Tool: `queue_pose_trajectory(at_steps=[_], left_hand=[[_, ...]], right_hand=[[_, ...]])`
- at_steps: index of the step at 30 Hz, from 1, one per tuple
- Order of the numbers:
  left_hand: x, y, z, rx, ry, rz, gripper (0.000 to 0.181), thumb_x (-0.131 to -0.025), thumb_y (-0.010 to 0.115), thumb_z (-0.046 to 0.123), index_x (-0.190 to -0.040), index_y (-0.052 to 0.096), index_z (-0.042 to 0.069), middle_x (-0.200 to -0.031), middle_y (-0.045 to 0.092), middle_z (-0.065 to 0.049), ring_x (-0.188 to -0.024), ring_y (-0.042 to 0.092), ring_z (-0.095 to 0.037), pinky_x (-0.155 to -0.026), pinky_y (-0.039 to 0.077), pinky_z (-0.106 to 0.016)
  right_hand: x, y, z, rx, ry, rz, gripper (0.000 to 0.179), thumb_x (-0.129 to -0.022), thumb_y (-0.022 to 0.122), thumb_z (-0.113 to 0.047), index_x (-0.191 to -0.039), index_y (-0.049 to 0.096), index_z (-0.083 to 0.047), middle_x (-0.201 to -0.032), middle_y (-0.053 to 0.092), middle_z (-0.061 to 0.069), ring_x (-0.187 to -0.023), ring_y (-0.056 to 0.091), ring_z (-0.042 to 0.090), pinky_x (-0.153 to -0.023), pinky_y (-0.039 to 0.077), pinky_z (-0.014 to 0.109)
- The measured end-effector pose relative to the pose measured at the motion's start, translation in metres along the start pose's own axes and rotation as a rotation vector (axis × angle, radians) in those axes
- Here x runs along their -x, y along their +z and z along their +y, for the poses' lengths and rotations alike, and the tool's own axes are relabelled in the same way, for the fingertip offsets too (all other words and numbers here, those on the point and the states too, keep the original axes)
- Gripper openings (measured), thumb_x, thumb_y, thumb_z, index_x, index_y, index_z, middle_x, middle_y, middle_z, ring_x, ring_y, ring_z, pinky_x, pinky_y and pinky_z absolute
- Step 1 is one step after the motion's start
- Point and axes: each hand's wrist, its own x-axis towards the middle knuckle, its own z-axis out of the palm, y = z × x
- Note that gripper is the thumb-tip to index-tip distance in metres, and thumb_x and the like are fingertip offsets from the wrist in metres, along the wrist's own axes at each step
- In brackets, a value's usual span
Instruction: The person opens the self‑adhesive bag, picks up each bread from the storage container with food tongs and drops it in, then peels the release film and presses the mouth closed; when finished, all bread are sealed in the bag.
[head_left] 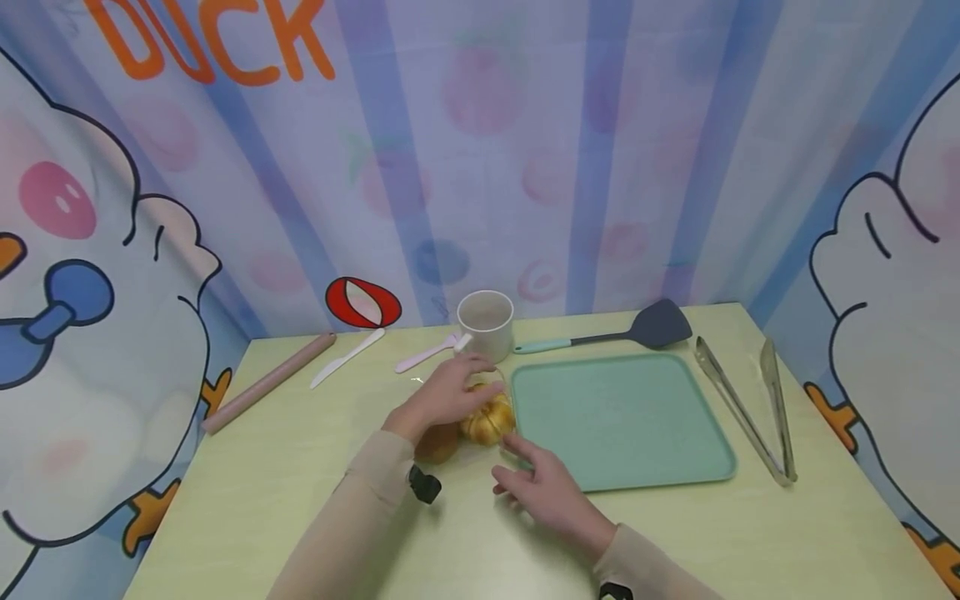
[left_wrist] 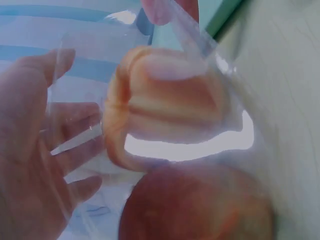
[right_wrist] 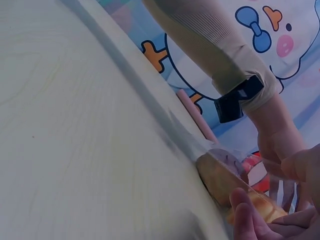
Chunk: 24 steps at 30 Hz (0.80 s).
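Note:
Two buns sit together in or under clear plastic (left_wrist: 75, 125); I cannot tell whether it is a bag or a box. One is a golden, segmented bun (head_left: 489, 419); the other, a round brown bun (head_left: 437, 443), is partly hidden by my left arm in the head view. My left hand (head_left: 447, 392) reaches over them with spread fingers, seen through the plastic in the left wrist view. At the golden bun's near right side is my right hand (head_left: 551, 492), thumb and fingers apart. Fingertips (left_wrist: 157, 11) lie at the plastic's edge in the left wrist view.
A green tray (head_left: 622, 421) lies right of the buns, with metal tongs (head_left: 750, 417) beyond it. Behind stand a white mug (head_left: 487, 321) and a spatula (head_left: 630, 329). A pink fork (head_left: 427, 354), white knife (head_left: 347, 358) and rolling pin (head_left: 268, 383) lie left.

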Motion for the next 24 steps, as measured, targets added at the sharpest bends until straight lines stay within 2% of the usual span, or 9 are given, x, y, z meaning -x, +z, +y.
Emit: queue_pose_trajectory(at_steps=[6,8,11,15,19,24], left_hand=[[0.006,-0.014,0.006,0.092,0.056,0.148,0.039,-0.107,0.06,0.029,-0.132,0.07,0.001,-0.137,0.066,-0.011,-0.125,0.063,-0.031,-0.112,0.048,-0.051],[0.008,-0.018,0.007,0.109,0.077,0.2,0.032,-0.106,0.061,0.023,-0.128,0.072,0.001,-0.133,0.067,-0.011,-0.117,0.067,-0.03,-0.108,0.051,-0.051],[0.01,-0.023,0.007,0.139,0.075,0.264,0.028,-0.106,0.061,0.019,-0.124,0.075,0.003,-0.132,0.069,-0.011,-0.12,0.066,-0.03,-0.108,0.052,-0.05],[0.014,-0.028,0.006,0.217,0.048,0.312,0.029,-0.108,0.058,0.021,-0.123,0.075,0.003,-0.131,0.069,-0.01,-0.127,0.063,-0.029,-0.109,0.052,-0.049],[0.019,-0.033,0.006,0.301,0.009,0.346,0.031,-0.11,0.054,0.019,-0.124,0.074,0.001,-0.131,0.069,-0.01,-0.124,0.064,-0.029,-0.106,0.054,-0.049],[0.026,-0.041,0.005,0.423,0.009,0.377,0.029,-0.11,0.053,0.012,-0.126,0.072,-0.003,-0.134,0.068,-0.013,-0.124,0.064,-0.03,-0.106,0.055,-0.044]], right_hand=[[-0.001,-0.01,-0.005,0.064,-0.018,0.029,0.067,-0.104,0.067,-0.027,-0.158,0.039,0.003,-0.159,0.047,0.023,-0.092,0.077,0.022,-0.061,0.053,0.025],[-0.001,-0.013,-0.007,0.07,-0.022,0.054,0.065,-0.104,0.068,-0.025,-0.157,0.042,0.002,-0.158,0.05,0.021,-0.092,0.076,0.021,-0.059,0.052,0.024],[-0.002,-0.017,-0.011,0.091,-0.037,0.093,0.061,-0.102,0.069,-0.021,-0.155,0.047,0.001,-0.155,0.053,0.02,-0.094,0.076,0.017,-0.064,0.055,0.024],[-0.003,-0.025,-0.016,0.129,-0.064,0.127,0.056,-0.101,0.071,-0.02,-0.151,0.053,-0.002,-0.151,0.058,0.017,-0.097,0.073,0.016,-0.07,0.058,0.025],[-0.004,-0.036,-0.023,0.18,-0.094,0.162,0.052,-0.101,0.072,-0.024,-0.148,0.059,-0.007,-0.146,0.064,0.01,-0.103,0.07,0.017,-0.076,0.057,0.026],[-0.009,-0.051,-0.031,0.249,-0.198,0.216,0.046,-0.1,0.073,-0.021,-0.142,0.064,-0.004,-0.139,0.069,0.011,-0.108,0.073,0.024,-0.086,0.06,0.032]])
